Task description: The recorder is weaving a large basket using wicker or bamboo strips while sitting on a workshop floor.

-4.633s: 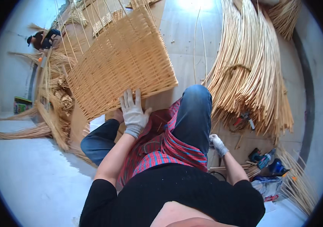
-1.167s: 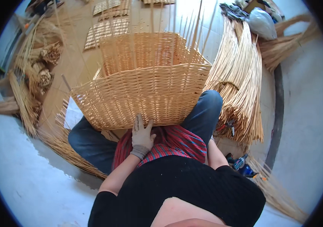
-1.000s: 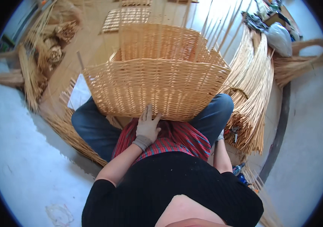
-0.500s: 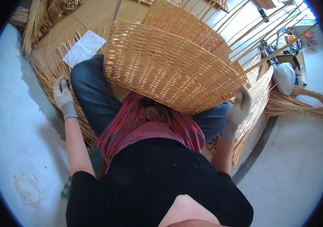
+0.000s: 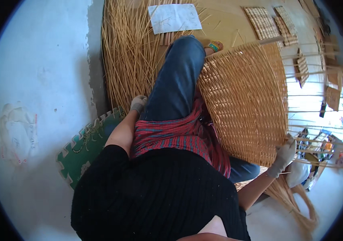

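Observation:
My right hand (image 5: pixel 286 149), in a light glove, is shut on the lower right edge of a tan woven wicker basket (image 5: pixel 241 92), whose long loose stakes stick out to the right. The basket rests tilted over my legs. On the other side, my gloved left hand (image 5: pixel 138 103) is down beside my jeans-clad left knee, against a pile of loose thin reeds (image 5: pixel 125 60); its fingers are too hidden to tell their state. My striped red cloth (image 5: pixel 163 136) lies across my lap.
A white paper sheet (image 5: pixel 174 18) lies on the reeds and board. Small woven panels (image 5: pixel 262 24) lie farther off at upper right. A green foam mat (image 5: pixel 75 156) borders a pale wall at left. A white bag (image 5: pixel 298 172) and clutter stand at right, near more fibre bundles (image 5: pixel 300 201).
The view has swung left, so the basket appears farther right. My left hand left the basket and moved down beside the knee; my right hand came up from low at right onto the basket's edge.

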A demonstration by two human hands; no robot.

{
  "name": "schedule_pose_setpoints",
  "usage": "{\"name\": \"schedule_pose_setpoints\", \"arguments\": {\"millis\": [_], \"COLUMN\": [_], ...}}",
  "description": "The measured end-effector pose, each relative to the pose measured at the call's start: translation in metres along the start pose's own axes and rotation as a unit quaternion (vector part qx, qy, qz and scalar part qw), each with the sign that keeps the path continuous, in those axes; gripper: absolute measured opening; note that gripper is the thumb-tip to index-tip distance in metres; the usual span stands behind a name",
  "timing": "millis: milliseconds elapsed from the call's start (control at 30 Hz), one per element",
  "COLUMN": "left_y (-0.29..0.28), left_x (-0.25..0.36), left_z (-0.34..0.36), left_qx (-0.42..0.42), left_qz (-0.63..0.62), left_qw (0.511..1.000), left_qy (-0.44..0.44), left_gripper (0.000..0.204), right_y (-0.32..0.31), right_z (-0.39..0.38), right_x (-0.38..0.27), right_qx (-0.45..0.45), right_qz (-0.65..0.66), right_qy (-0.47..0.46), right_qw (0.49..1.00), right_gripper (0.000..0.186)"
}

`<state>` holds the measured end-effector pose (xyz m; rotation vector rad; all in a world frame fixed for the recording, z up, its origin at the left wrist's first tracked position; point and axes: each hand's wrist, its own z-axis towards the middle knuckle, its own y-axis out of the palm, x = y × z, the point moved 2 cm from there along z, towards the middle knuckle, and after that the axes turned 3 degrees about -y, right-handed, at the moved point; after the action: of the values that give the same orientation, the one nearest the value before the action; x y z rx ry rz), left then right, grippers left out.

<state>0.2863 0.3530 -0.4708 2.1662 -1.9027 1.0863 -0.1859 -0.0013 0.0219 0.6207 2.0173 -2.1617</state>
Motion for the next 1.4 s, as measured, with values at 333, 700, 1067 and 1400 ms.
{"name": "schedule_pose_setpoints", "arguments": {"millis": [333, 700, 1067, 1400], "left_y": [-0.052, -0.070, -0.061, -0.082], "left_x": [0.062, 0.097, 0.086, 0.107], "left_z": [-0.031, -0.012, 0.007, 0.060], "left_qx": [0.144, 0.185, 0.159, 0.178], "left_qz": [0.221, 0.087, 0.073, 0.036], "left_qw": [0.961, 0.978, 0.978, 0.969], "left_qy": [-0.080, -0.041, -0.110, -0.167], "left_gripper": [0.039, 0.041, 0.046, 0.039], "right_y": [0.015, 0.024, 0.026, 0.029], "right_z": [-0.010, -0.019, -0.020, -0.020], "right_x": [-0.019, -0.034, -0.033, -0.029], "right_qx": [0.122, 0.175, 0.160, 0.217], "right_qz": [-0.207, -0.222, -0.173, -0.240], "right_qy": [-0.011, 0.019, 0.071, 0.013], "right_qw": [0.971, 0.959, 0.969, 0.946], "right_gripper": [0.047, 0.058, 0.062, 0.065]}}
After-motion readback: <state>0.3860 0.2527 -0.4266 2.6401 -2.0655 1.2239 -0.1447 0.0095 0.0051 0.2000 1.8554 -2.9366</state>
